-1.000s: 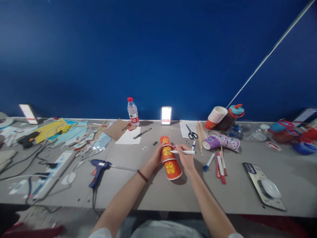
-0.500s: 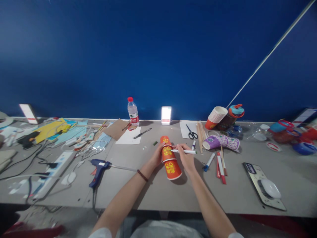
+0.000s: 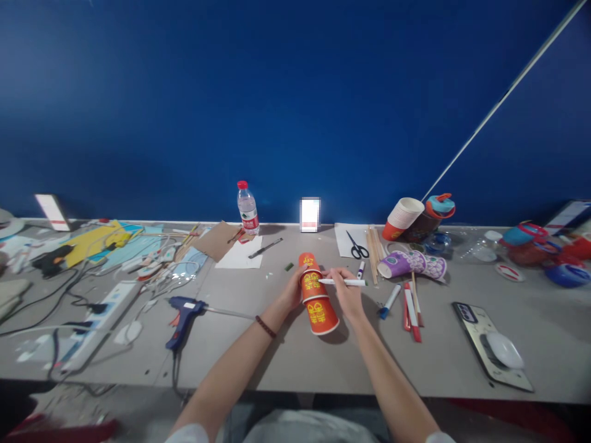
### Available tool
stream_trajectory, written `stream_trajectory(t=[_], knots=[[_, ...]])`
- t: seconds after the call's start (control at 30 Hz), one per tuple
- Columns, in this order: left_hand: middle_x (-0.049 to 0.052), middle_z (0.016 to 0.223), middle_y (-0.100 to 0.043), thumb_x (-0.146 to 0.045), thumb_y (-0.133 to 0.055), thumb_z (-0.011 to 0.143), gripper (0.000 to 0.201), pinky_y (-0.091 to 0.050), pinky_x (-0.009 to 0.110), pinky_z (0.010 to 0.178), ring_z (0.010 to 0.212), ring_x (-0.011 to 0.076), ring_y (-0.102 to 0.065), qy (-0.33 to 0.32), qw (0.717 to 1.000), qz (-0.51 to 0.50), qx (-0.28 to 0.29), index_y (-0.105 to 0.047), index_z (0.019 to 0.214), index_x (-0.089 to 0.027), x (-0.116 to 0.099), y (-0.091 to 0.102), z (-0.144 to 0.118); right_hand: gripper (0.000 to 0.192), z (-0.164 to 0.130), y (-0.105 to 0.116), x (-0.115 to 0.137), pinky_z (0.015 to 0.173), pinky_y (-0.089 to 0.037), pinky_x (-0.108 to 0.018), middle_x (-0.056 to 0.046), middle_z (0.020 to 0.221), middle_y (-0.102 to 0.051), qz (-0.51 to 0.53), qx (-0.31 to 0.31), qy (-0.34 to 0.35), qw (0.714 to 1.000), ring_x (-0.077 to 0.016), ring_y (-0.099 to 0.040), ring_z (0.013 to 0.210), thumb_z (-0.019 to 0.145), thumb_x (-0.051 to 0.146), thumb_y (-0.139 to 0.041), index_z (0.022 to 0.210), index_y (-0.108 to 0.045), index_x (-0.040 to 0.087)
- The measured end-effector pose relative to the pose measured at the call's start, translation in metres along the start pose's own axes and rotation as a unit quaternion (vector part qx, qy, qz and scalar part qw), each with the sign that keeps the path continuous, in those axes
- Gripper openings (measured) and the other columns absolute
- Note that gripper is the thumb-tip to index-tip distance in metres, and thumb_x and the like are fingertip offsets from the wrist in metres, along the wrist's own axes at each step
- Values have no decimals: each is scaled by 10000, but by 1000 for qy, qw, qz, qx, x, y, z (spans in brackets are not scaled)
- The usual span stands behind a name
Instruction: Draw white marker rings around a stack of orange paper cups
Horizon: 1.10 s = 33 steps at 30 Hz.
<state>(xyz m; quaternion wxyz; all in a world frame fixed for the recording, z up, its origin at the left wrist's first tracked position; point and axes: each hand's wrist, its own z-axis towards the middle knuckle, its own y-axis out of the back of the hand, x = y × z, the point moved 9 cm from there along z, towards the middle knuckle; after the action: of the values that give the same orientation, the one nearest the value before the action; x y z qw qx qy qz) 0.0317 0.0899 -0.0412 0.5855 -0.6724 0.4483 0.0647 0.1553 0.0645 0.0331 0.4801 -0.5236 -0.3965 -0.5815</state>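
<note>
A row of nested orange paper cups with yellow print lies on its side on the grey table. My left hand grips the cups from the left. My right hand holds a white marker with its tip against the side of the cups.
A blue glue gun lies to the left with a power strip and cables. To the right lie markers, sticks, a purple cup piece, scissors and a phone. A water bottle stands at the back.
</note>
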Motion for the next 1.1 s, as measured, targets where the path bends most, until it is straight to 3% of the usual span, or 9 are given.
stream_trajectory(t=[0.47, 0.7, 1.1], knots=[[132, 899, -742, -427, -645, 809, 377, -517, 311, 754, 746, 210, -684, 3, 1000, -16, 14, -698, 952, -82, -1, -7, -2, 350, 0, 1, 0, 685, -508, -349, -47, 735, -745, 0, -4, -3, 1000, -223, -652, 707, 761, 530, -634, 617, -621, 211], [178, 972, -735, -457, -615, 817, 424, -495, 325, 837, 865, 250, -691, 0, 999, -3, 44, -701, 945, -62, -2, -15, -4, 336, 1, 1, -7, 733, -501, -341, -46, 744, -748, 26, -6, -10, 1000, -218, -674, 753, 801, 485, -612, 600, -592, 215], [140, 900, -739, -429, -544, 825, 403, -506, 342, 814, 816, 244, -682, -35, 998, -21, -39, -709, 920, -74, -8, 7, 2, 343, -2, 3, 0, 788, -517, -359, -39, 762, -741, 29, -24, 23, 999, -221, -692, 784, 830, 497, -612, 636, -611, 214]])
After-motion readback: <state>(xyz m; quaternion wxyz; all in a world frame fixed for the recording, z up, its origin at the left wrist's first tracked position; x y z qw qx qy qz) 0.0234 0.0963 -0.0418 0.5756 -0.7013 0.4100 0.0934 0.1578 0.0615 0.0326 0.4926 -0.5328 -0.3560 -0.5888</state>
